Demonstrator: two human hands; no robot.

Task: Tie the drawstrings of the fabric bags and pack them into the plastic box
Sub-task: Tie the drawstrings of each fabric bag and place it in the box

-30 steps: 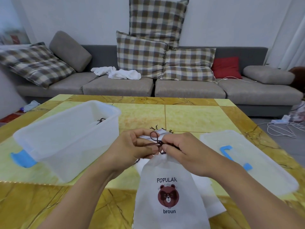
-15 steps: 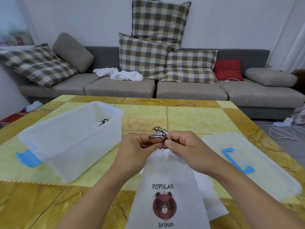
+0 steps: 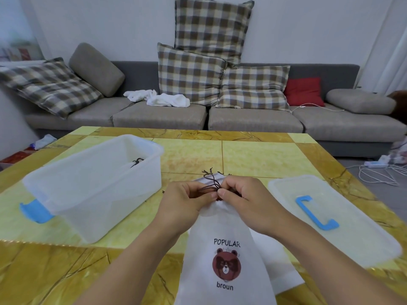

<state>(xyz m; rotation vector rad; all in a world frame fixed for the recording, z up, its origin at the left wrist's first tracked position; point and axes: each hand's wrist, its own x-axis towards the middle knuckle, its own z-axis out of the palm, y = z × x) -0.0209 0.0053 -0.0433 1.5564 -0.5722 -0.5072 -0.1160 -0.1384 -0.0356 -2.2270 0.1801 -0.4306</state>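
Since a second ago both hands sit a touch higher and closer together at the bag's neck, and the open cord loop seen then is now pulled down into a tight bunch between the fingertips. Table, box and lid look unmoved; the slight shift in framing is probably the head camera.

Table [image 3: 259,155]: yellow marble-pattern top, everything sits on it.

Box [image 3: 66,194]: clear plastic with blue latch, left of the hands, well apart from them. A dark cord shows inside near the far wall, so probably one bag is already packed; the walls are too cloudy to count.

Lid [image 3: 343,236]: off, lying flat on the right, blue handle up.

Bag [image 3: 224,260]: white fabric, bear print, runs from the bottom edge up to the hands, neck gathered. More white fabric lies under it on the right, likely at least one more bag to do.

Left hand [image 3: 185,203]: fingers curled, pinching the cords [image 3: 209,181] from the left.

Right hand [image 3: 244,201]: fingers curled, thumb and forefinger pinching the same bunch from the right; the two hands' fingertips are touching.

Status, my read: knot on this bag is mid-tie, not cinched. Left: finish the knot, drop the bag in the box, repeat for the fabric underneath. Task doesn't mention the lid.
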